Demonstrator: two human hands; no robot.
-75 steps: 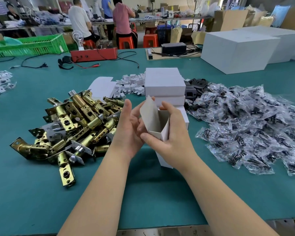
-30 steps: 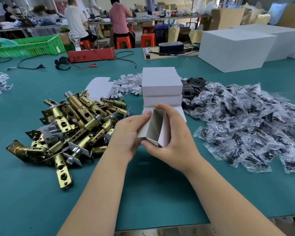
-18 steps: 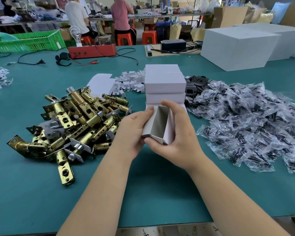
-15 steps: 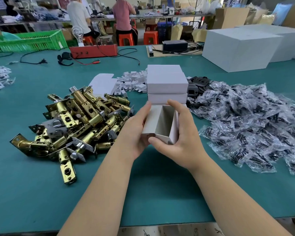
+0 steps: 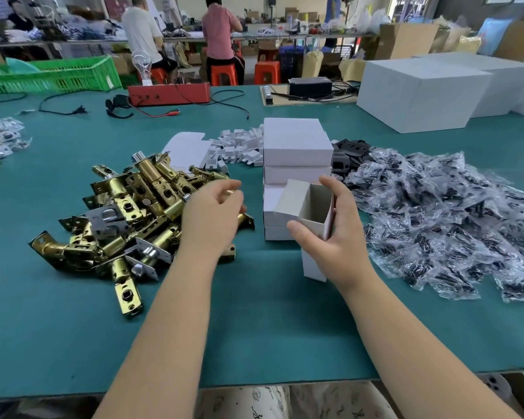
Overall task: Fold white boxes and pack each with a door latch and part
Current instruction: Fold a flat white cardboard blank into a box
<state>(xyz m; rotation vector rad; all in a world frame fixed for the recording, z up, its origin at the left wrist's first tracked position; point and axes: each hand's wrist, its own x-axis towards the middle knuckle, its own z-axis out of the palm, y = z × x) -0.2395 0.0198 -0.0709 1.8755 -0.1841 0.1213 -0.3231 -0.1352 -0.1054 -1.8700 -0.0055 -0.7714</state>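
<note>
On the left of the bench (image 5: 73,343), the left hand (image 5: 212,216) has let go of the box and now hovers over the brass door latches (image 5: 127,213), fingers loosely curled, holding nothing. The right hand (image 5: 333,237) alone grips the folded white box (image 5: 312,213), open top up, likely ready for filling. Bagged parts (image 5: 442,219) lie right.

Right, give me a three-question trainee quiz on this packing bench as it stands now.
1. True or false: the small white box has its top open.
2. Which hand holds that box?
A. left hand
B. right hand
C. both
3. Fill in: the left hand is over the pile of brass ____.

Key: 1 true; 2 B; 3 door latches. The bagged parts lie to the right of the box, and the stack of closed boxes stands behind it.
</note>
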